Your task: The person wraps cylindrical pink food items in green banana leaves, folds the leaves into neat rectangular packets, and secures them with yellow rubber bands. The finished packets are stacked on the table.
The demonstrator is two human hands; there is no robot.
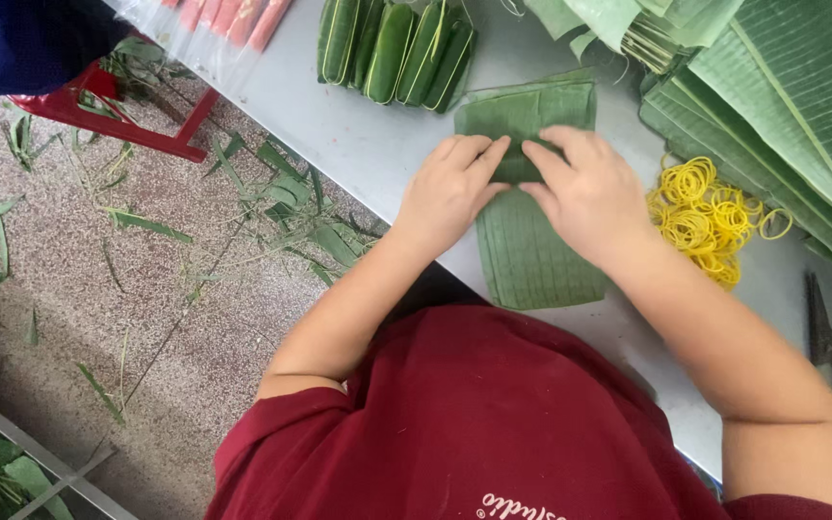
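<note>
A long strip of green banana leaf (541,260) lies flat on the grey table (339,125), running from the table's near edge to the middle. My left hand (450,188) and my right hand (589,193) press down side by side on its middle, fingertips almost touching, folding something dark green between them. What lies under the fingers is hidden. Both hands grip the leaf fold.
Several wrapped green leaf bundles (397,48) tied with bands lie at the far side. A pile of yellow rubber bands (705,217) sits right of my right hand. Stacked banana leaves (782,106) fill the right. Scissors (825,337) lie near the right edge. Leaf scraps (291,202) litter the floor.
</note>
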